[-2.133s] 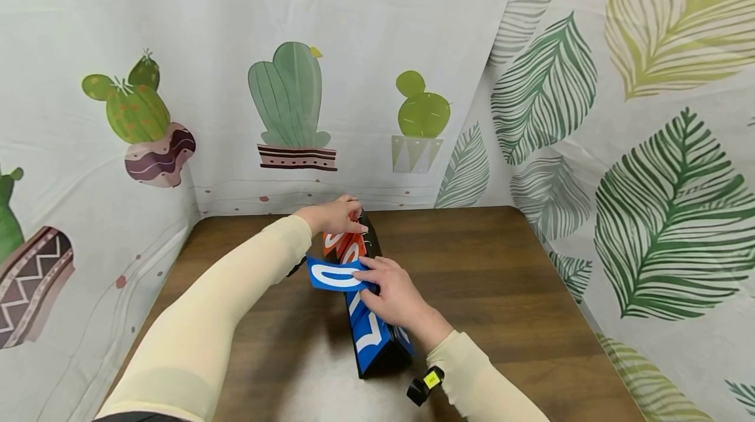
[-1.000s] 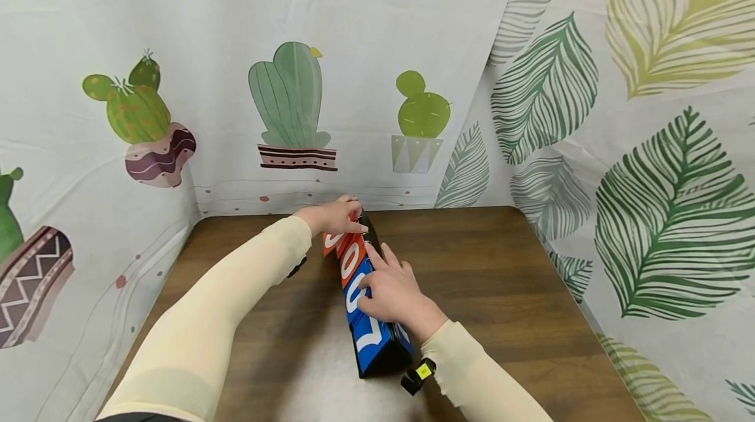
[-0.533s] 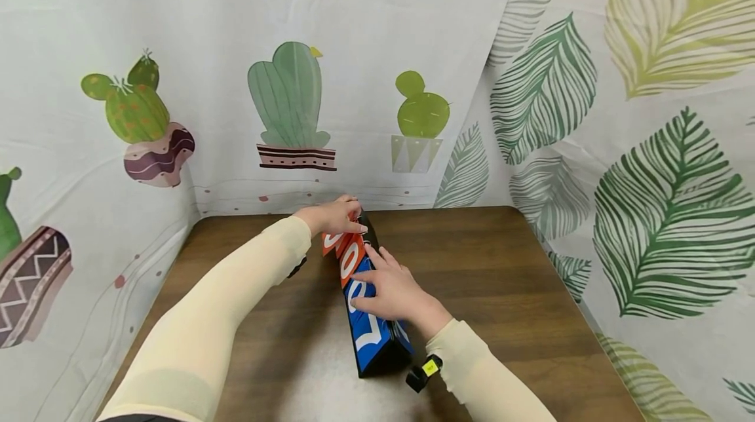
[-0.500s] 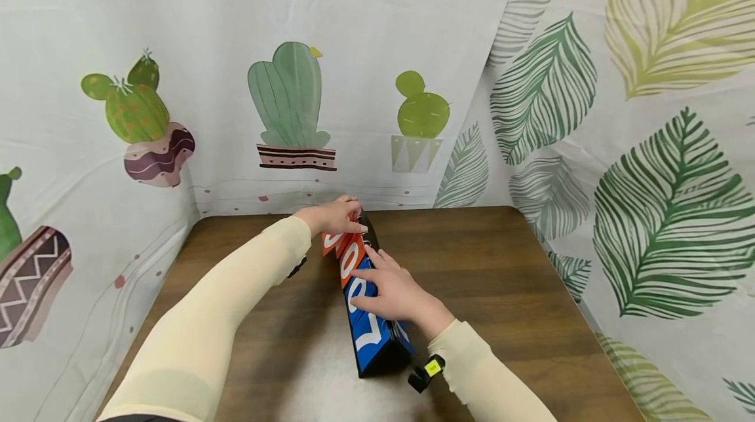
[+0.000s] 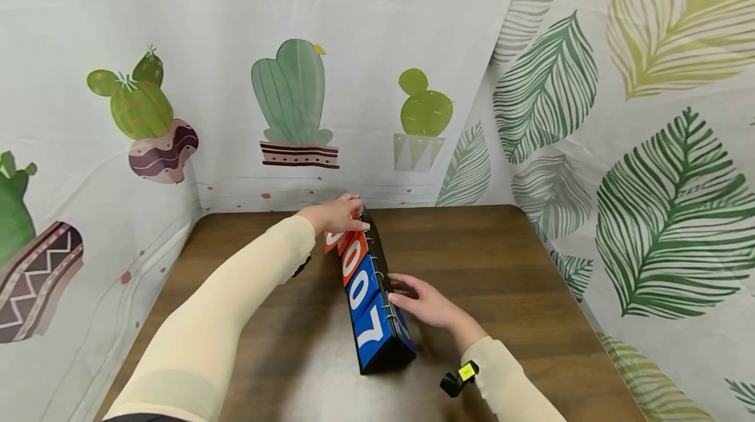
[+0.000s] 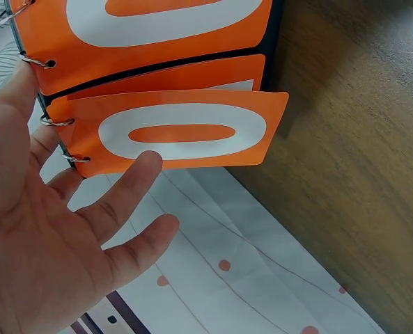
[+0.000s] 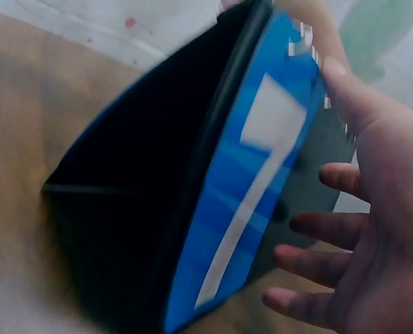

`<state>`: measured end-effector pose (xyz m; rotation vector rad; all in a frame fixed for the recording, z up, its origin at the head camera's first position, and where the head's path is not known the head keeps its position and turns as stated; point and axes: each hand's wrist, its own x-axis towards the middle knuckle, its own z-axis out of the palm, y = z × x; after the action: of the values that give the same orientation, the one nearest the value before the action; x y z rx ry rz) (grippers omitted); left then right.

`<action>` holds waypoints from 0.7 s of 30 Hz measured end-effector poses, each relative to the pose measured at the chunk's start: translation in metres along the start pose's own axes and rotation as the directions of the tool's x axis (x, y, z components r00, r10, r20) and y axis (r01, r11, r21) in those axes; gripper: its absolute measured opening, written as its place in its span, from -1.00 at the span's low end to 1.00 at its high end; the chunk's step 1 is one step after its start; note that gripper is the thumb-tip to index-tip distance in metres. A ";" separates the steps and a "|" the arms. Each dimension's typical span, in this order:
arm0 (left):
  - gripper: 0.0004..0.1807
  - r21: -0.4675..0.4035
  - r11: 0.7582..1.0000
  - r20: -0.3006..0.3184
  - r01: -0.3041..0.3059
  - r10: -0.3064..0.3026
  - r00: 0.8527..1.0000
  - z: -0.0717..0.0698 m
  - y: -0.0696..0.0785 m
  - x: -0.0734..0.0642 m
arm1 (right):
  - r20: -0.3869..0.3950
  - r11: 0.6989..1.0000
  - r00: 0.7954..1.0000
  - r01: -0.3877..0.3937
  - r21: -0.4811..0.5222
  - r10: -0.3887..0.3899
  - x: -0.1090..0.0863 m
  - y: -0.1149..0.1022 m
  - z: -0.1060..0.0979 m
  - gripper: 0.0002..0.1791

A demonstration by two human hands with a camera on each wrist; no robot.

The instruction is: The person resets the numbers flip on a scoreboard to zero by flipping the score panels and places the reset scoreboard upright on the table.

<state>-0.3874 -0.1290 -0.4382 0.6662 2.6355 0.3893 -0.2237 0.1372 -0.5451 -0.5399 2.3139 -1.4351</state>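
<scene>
A flip scoreboard (image 5: pixel 371 291) with orange and blue number cards on metal rings stands lengthwise on the table. Its near blue card (image 5: pixel 370 331) reads 7; the blue card (image 5: pixel 358 289) beyond it reads 0. An orange 0 card (image 6: pixel 182 132) hangs slightly lifted at the far end. There my left hand (image 5: pixel 337 214) holds the top ridge between thumb and fingers, one fingertip over that card. My right hand (image 5: pixel 433 304) is beside the near right side, fingers spread and loose. In the right wrist view, its thumb is near the ridge; whether it touches cannot be told.
The brown wooden table (image 5: pixel 501 265) reaches back to a white cloth (image 5: pixel 224 48) printed with cacti. A leaf-patterned cloth (image 5: pixel 637 147) hangs along the right. A black wrist device (image 5: pixel 459 381) sits on the right sleeve.
My right hand held a lifted blue 0 card, laid it down, and rested over the cards. Now it has drawn back to the right, baring the rings. My left hand stays at the far end.
</scene>
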 end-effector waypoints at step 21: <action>-0.46 0.002 0.999 0.001 0.036 -0.036 0.999 0.001 0.002 -0.001 | 0.051 0.967 0.983 -0.184 0.176 0.178 -0.004 0.049 0.007 -0.49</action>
<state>-0.3852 -0.1274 -0.4377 0.6181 2.6435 0.3761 -0.2225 0.1536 -0.5916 -0.2911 2.1180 -1.5128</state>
